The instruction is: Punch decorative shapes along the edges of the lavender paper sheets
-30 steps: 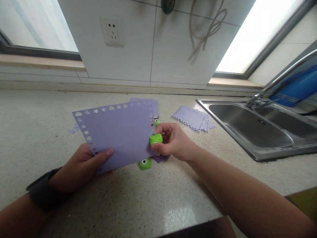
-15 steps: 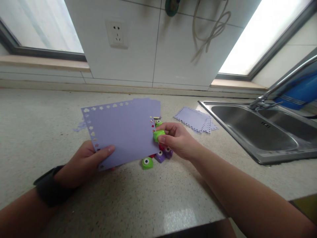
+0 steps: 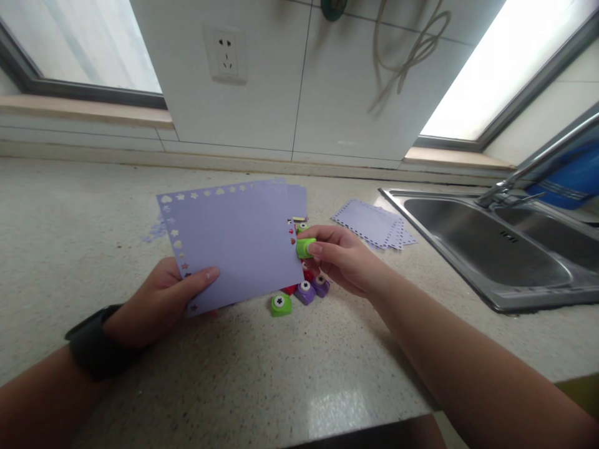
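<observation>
My left hand (image 3: 163, 293) grips a lavender sheet of paper (image 3: 238, 243) by its lower left corner, thumb on top. Small shapes are punched along its left and top edges and the upper part of its right edge. My right hand (image 3: 344, 255) pinches a green craft punch (image 3: 306, 248) at the sheet's right edge; whether the paper sits in its slot I cannot tell. Below and behind the sheet lie more punches: a green one (image 3: 281, 305), two purple ones, a purple punch (image 3: 305, 291) among them, and red ones partly hidden.
Punched lavender sheets (image 3: 367, 221) lie stacked on the speckled counter (image 3: 224, 386), left of a steel sink (image 3: 482, 243) with a faucet (image 3: 505, 184). Purple paper scraps (image 3: 153, 232) lie behind the held sheet. A wall socket (image 3: 226, 53) and a looped cable (image 3: 412, 56) are above.
The green punch has shifted slightly outward, and a punched hole shows where it was on the sheet's right edge. The left hand still holds the sheet; the camera view has moved a little.
</observation>
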Demonstrator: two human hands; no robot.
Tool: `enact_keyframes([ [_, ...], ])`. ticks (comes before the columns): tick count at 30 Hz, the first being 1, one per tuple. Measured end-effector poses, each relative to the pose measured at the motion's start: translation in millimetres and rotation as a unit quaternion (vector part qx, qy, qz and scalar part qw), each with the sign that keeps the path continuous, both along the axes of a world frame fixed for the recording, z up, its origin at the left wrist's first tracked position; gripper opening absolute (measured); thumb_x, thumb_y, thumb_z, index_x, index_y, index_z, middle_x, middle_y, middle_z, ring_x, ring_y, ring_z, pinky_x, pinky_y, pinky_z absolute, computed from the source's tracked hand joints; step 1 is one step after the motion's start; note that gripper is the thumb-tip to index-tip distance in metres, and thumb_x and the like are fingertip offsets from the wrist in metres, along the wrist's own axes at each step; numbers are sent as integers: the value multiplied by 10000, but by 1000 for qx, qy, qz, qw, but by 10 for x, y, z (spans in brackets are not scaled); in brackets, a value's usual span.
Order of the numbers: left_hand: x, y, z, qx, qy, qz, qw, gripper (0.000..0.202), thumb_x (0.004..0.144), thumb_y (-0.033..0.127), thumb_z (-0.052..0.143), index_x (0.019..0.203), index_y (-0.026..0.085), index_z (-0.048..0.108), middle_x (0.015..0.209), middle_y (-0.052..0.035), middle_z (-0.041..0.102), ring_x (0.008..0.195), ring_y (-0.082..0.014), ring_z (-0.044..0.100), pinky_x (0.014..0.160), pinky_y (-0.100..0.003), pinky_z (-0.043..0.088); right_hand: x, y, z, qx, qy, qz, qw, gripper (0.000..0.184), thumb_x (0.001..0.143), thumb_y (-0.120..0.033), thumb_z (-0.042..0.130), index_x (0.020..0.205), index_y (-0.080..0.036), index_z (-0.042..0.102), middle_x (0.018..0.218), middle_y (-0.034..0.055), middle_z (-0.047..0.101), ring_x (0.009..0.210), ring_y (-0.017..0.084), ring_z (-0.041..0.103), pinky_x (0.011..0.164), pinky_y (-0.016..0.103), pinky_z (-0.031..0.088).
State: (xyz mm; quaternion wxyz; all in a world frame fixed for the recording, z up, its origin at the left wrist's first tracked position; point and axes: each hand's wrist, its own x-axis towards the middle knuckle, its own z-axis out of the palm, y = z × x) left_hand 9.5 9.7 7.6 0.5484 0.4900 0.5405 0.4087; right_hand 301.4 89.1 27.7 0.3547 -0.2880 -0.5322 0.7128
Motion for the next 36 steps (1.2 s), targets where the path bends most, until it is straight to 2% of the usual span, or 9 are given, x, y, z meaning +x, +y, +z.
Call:
enact_keyframes([
  [8,18,22,5,6,-4,0,1000,218,772,361,829,631,231,726,558,25,700,488,-130,612,455,-186,533,31,25,47,3,9,11,1000,310,759,-329,888,983,-151,770,793,25,710,623,101,573,574,244,474],
  [14,-14,9,-32,-3,-7,8,1000,202,805,375,805,679,233,735,595,18,723,503,-146,626,469,-210,559,52,24,7,17,-12,30,999,309,790,-376,875,964,-147,763,773,23,706,587,101,586,562,255,465],
  [22,-37,21,-61,0,-6,9,1000,204,822,384,792,692,237,740,607,14,730,511,-154,636,475,-218,567,19,5,51,11,7,16,1000,301,739,-376,903,904,-162,771,783,16,733,603,106,615,583,250,500],
  [25,-43,26,-70,2,-8,8,1000,235,820,392,802,661,234,730,585,16,718,505,-148,630,470,-206,558,16,7,50,14,7,20,1000,277,760,-358,896,909,-159,771,793,20,736,612,102,628,594,243,511],
  [29,-31,23,-57,-8,-18,10,1000,195,820,401,813,729,236,761,632,12,746,521,-147,642,485,-208,572,27,12,25,18,4,26,999,286,773,-363,899,918,-156,765,779,19,735,604,101,644,581,231,514],
  [34,-16,11,-32,1,-19,12,1000,252,806,392,827,653,226,714,601,19,707,513,-139,620,467,-201,561,34,15,13,12,5,23,1000,294,766,-353,908,928,-160,756,781,13,742,598,99,652,569,221,522],
  [36,-18,10,-42,1,-17,18,1000,224,811,389,822,688,231,721,612,20,709,516,-144,618,466,-206,562,32,17,12,13,3,23,1000,285,767,-332,910,936,-162,755,783,10,743,601,96,652,570,217,525],
])
